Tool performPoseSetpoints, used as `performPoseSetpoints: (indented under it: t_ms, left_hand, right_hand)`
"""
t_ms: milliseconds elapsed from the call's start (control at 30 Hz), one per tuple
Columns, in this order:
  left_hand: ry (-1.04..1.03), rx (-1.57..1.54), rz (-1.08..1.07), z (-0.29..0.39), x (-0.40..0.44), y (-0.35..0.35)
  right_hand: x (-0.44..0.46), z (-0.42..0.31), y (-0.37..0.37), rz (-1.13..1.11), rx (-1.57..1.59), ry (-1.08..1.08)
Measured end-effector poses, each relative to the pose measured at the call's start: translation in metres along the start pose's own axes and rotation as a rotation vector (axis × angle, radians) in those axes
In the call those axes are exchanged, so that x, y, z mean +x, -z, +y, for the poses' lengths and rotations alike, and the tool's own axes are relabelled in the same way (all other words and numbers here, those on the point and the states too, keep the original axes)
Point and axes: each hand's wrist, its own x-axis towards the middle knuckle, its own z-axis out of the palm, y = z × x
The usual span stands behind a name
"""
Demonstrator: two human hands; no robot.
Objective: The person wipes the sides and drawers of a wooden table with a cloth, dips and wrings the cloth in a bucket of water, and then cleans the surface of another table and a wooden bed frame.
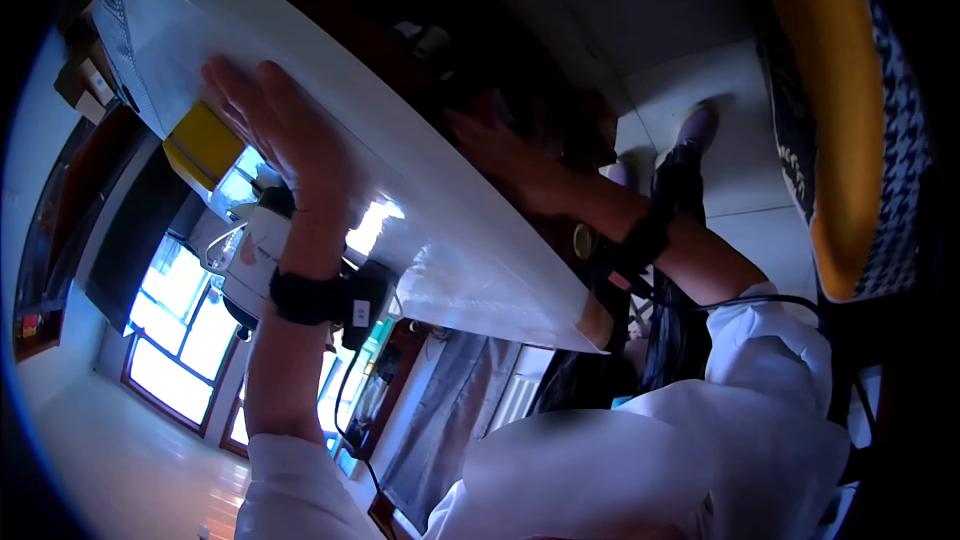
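Observation:
My left hand (285, 130) lies on the glossy white tabletop (350, 90), its fingers stretched out. It holds nothing, and a yellow box (205, 147) sits just past it on the left. Below the table's edge, my right hand (500, 150) reaches into a dark open space (430, 90) that may be a drawer or shelf. Shadow covers its fingers, so any hold they have does not show. Dim things, too dark to name, lie around that hand. Both wrists wear black bands, with a cable at each.
A white appliance (255, 255) with a handle stands near my left forearm. Bright windows (180, 330) are beyond it. Feet in purplish shoes (697, 125) stand on the tiled floor (715, 75). At the right is a yellow cushion-like piece (835, 120) with a houndstooth edge.

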Motion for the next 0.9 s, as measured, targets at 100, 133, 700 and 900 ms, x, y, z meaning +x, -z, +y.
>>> performPoseSetpoints:
  t_ms: [100, 133, 700, 900]
  left_hand:
    - [-0.123, 0.051, 0.043, -0.015, -0.003, -0.006]
    - [0.046, -0.051, -0.018, 0.003, -0.004, 0.002]
    - [-0.185, 0.020, -0.085, -0.001, -0.004, 0.011]
    - [-0.105, 0.026, -0.057, 0.003, -0.003, 0.008]
  right_hand:
    - [0.059, 0.005, 0.022, 0.050, -0.014, 0.015]
    - [0.084, 0.006, 0.029, 0.113, -0.027, 0.024]
    - [0.102, 0.008, 0.026, 0.239, 0.198, 0.008]
    - [-0.092, 0.007, -0.046, 0.078, 0.340, -0.422]
